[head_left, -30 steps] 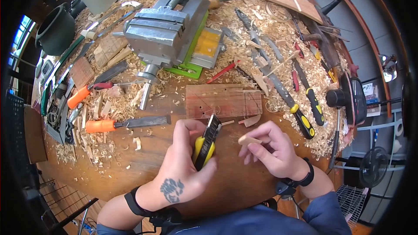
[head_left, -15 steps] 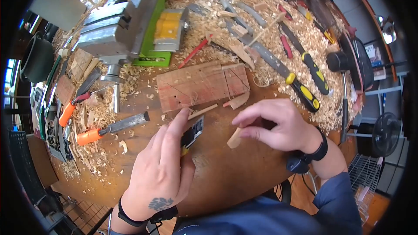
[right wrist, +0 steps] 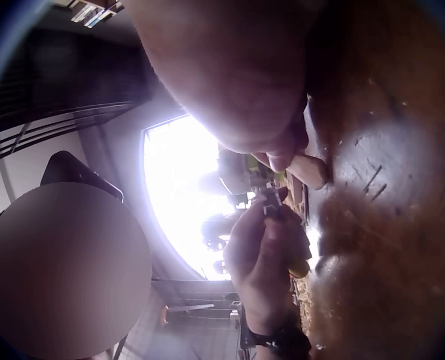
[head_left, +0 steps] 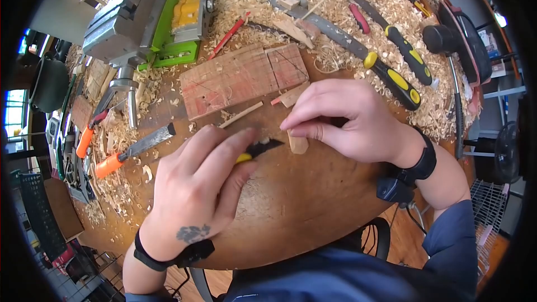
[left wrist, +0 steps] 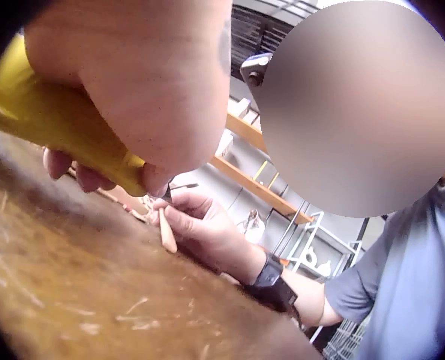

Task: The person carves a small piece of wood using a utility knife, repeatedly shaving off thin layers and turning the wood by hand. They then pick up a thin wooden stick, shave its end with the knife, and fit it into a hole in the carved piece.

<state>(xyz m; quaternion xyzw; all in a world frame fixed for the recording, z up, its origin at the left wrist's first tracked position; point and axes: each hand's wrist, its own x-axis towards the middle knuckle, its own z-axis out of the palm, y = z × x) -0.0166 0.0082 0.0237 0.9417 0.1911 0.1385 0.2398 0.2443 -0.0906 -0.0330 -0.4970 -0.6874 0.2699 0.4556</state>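
Observation:
My left hand (head_left: 198, 182) grips a utility knife with a yellow body (left wrist: 65, 127) and a dark blade end (head_left: 265, 148). Its tip points right, close to a small, pale wooden piece (head_left: 298, 144). That piece hangs tilted downward, pinched between thumb and fingers of my right hand (head_left: 349, 120); its upper end is hidden by the fingertips. In the left wrist view the piece (left wrist: 167, 232) looks slim, with a rounded lower end. Beyond both hands lies a flat reddish board (head_left: 226, 84) with pencil lines, and a thin wooden stick (head_left: 241, 115) rests before it.
A metal vise (head_left: 114, 33) stands at the back left, beside a green-and-yellow tool (head_left: 187, 17). An orange-handled chisel (head_left: 145, 142) lies left of my left hand. Rasps with black-and-yellow handles (head_left: 394, 84) lie at right among wood shavings (head_left: 436, 95). A red pencil (head_left: 229, 36) lies behind the board.
The knife has swung from nearly upright to pointing right, toward the wooden piece. My right hand has turned the piece end-down. The head view has shifted, so the bench appears farther left and up.

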